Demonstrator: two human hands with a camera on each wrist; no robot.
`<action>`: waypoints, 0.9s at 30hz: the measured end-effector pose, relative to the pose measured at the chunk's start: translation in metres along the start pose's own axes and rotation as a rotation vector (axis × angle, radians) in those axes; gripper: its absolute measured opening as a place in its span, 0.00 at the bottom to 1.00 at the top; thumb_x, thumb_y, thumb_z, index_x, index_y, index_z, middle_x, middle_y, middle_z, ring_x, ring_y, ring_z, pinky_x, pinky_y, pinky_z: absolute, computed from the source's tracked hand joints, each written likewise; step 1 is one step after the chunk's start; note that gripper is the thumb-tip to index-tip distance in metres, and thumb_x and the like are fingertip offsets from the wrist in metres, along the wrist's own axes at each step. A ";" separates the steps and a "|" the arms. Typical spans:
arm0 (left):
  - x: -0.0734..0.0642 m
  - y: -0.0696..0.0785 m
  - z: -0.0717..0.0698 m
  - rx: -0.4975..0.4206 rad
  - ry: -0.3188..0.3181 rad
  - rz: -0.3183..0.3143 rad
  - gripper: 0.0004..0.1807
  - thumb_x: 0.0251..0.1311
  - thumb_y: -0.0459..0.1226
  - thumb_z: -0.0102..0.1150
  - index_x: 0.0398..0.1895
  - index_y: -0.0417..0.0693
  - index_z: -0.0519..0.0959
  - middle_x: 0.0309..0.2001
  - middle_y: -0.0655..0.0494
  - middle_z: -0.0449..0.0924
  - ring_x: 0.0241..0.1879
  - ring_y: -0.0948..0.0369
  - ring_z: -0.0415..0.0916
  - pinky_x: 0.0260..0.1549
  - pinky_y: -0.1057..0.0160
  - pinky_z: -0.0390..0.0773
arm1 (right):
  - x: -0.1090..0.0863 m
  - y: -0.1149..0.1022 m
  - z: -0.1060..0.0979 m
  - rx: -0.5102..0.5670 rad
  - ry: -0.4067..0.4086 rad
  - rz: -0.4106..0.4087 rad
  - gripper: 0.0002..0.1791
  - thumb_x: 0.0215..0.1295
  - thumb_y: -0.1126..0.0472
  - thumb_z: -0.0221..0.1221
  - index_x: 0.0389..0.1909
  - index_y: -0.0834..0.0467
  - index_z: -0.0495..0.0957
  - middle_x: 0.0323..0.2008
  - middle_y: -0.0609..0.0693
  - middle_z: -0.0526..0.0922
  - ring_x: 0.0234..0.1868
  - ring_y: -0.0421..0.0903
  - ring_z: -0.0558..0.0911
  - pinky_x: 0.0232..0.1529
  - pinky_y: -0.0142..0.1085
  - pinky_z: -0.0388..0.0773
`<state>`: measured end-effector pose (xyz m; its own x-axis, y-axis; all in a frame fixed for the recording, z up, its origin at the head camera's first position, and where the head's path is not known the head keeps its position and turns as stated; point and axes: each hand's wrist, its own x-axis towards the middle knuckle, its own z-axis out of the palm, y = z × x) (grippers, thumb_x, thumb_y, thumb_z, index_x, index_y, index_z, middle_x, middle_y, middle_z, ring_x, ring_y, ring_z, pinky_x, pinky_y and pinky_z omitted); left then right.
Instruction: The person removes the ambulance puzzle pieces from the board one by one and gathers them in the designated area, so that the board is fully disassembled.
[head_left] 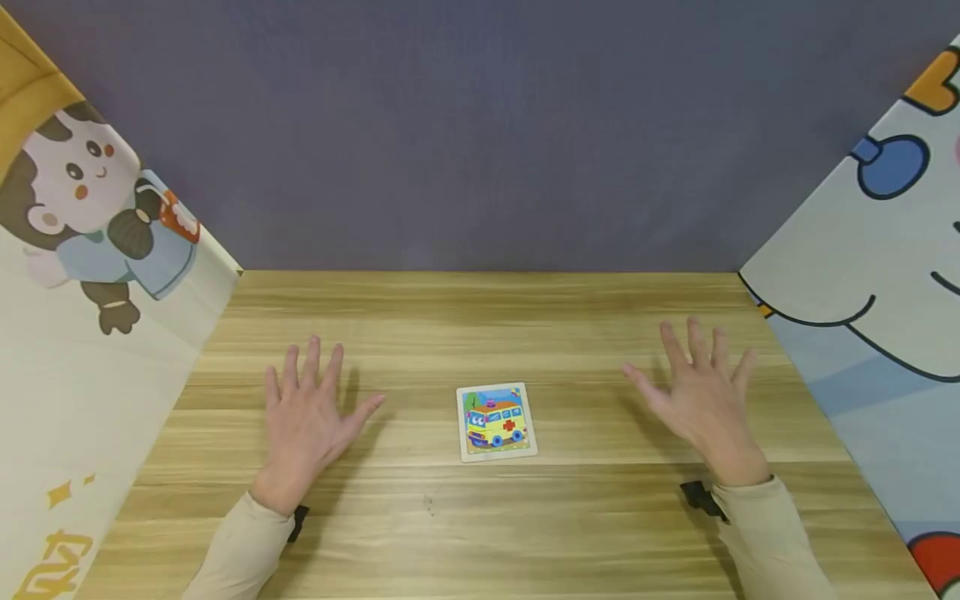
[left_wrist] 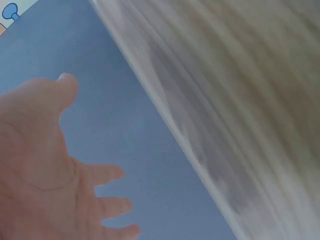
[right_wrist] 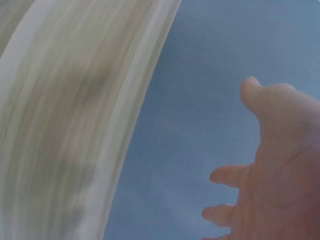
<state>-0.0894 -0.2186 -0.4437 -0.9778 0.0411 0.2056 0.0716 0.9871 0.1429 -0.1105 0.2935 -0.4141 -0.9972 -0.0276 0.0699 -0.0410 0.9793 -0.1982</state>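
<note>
Flat on the wooden table (head_left: pixel 420 525) lies a small square picture puzzle or card (head_left: pixel 497 422) with a pale border, showing a yellow cartoon ambulance. To its left is my left hand (head_left: pixel 307 421), fingers spread and thumb pointing toward it, apart from it. My right hand (head_left: pixel 701 408) is spread likewise on the other side, also holding nothing. The wrist views show the palm of the left hand (left_wrist: pixel 40 165) and of the right hand (right_wrist: pixel 287 165) with nothing in them; the square does not appear there.
A dark grey-blue panel (head_left: pixel 487 133) rises along the table's far edge. Side walls with cartoon prints stand at left (head_left: pixel 97 400) and right (head_left: pixel 817 250). Black wrist straps show at the left cuff (head_left: pixel 297 523) and right cuff (head_left: pixel 701 498).
</note>
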 end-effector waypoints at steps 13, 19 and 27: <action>0.005 0.019 0.004 -0.292 -0.165 0.025 0.50 0.68 0.65 0.61 0.81 0.40 0.65 0.81 0.31 0.60 0.76 0.28 0.62 0.73 0.26 0.65 | 0.004 -0.030 0.025 0.327 0.092 -0.197 0.34 0.74 0.50 0.67 0.73 0.65 0.72 0.73 0.70 0.72 0.69 0.74 0.74 0.64 0.72 0.74; 0.005 0.032 0.014 -0.452 -0.247 0.107 0.45 0.66 0.58 0.69 0.79 0.43 0.68 0.80 0.37 0.65 0.77 0.33 0.64 0.74 0.29 0.65 | 0.005 -0.054 0.041 0.444 0.084 -0.242 0.27 0.70 0.56 0.71 0.65 0.64 0.80 0.56 0.63 0.87 0.42 0.57 0.88 0.38 0.45 0.88; 0.004 0.049 0.025 -0.549 -0.359 0.176 0.44 0.65 0.57 0.70 0.78 0.47 0.70 0.80 0.39 0.66 0.78 0.36 0.64 0.76 0.30 0.64 | 0.003 -0.079 0.056 0.555 -0.022 -0.286 0.24 0.67 0.61 0.73 0.62 0.64 0.82 0.53 0.60 0.89 0.41 0.48 0.88 0.35 0.31 0.84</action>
<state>-0.0947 -0.1658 -0.4601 -0.9405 0.3362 -0.0501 0.2322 0.7432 0.6275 -0.1138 0.2051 -0.4529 -0.9426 -0.2837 0.1761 -0.3274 0.6826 -0.6533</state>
